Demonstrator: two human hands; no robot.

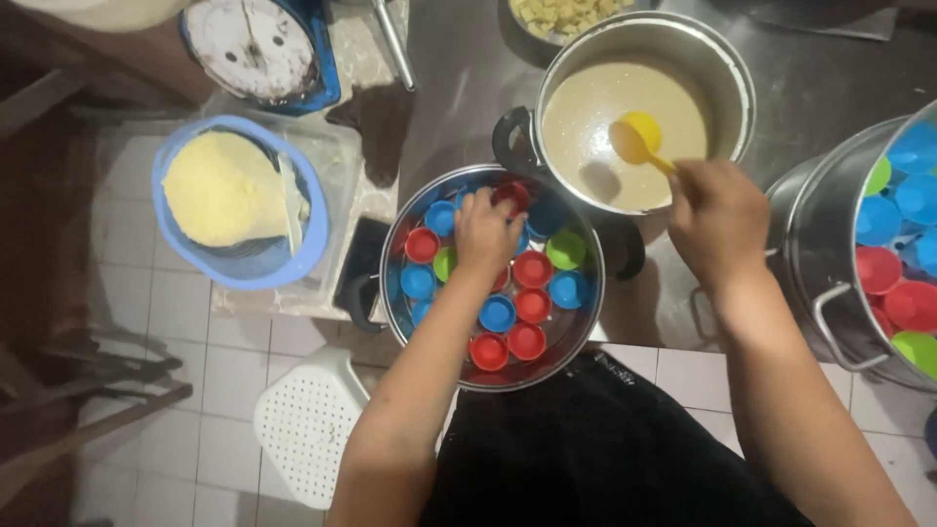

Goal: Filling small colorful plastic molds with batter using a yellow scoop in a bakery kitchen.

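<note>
My left hand (485,232) reaches into a steel steamer pan (576,337) filled with several small red, blue and green cups (532,268), its fingers resting on the cups at the pan's far side. My right hand (715,221) grips the handle of a yellow ladle (639,137), whose bowl dips into pale beige batter (595,107) inside a steel pot (727,68) just behind the pan.
A large steel pot (820,224) at the right holds several more coloured cups. A blue basket with a yellow mound (226,190) sits at the left, a kitchen scale (259,44) behind it. A white perforated stool (307,420) stands on the tiled floor.
</note>
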